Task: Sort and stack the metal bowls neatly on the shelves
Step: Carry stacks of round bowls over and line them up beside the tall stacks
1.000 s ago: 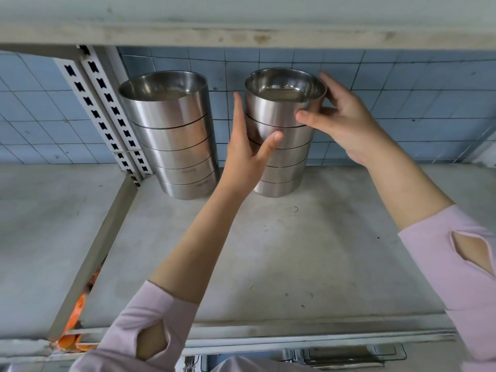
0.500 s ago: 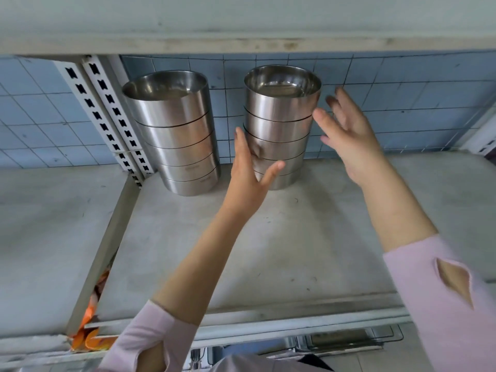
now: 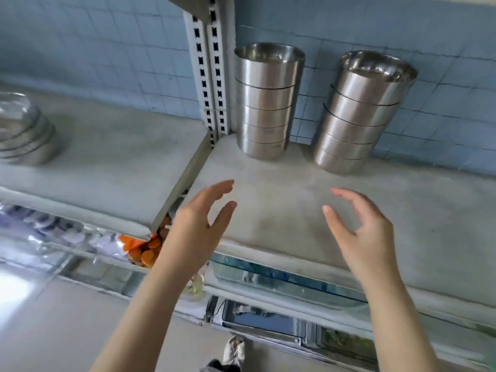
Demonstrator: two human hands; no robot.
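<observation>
Two tall stacks of straight-sided metal bowls stand at the back of the grey shelf (image 3: pixel 281 208) against the blue tiled wall. The left stack (image 3: pixel 267 103) is beside the slotted upright, the right stack (image 3: pixel 359 114) leans slightly. A third stack of wider, shallow bowls (image 3: pixel 22 132) sits at the far left on the neighbouring shelf, partly cut off. My left hand (image 3: pixel 196 226) and my right hand (image 3: pixel 359 232) hover over the shelf's front part, fingers loosely spread, holding nothing and well clear of the stacks.
A white slotted upright post (image 3: pixel 209 71) divides the two shelf bays. Orange items (image 3: pixel 145 251) show through the gap below the shelf. Trays and a lower shelf edge (image 3: pixel 268 275) lie under the front rim. Grey floor is at the lower left.
Both hands have let go of the right stack and drawn back toward the shelf's front. The view has swung left and down, revealing the shallow bowls at far left.
</observation>
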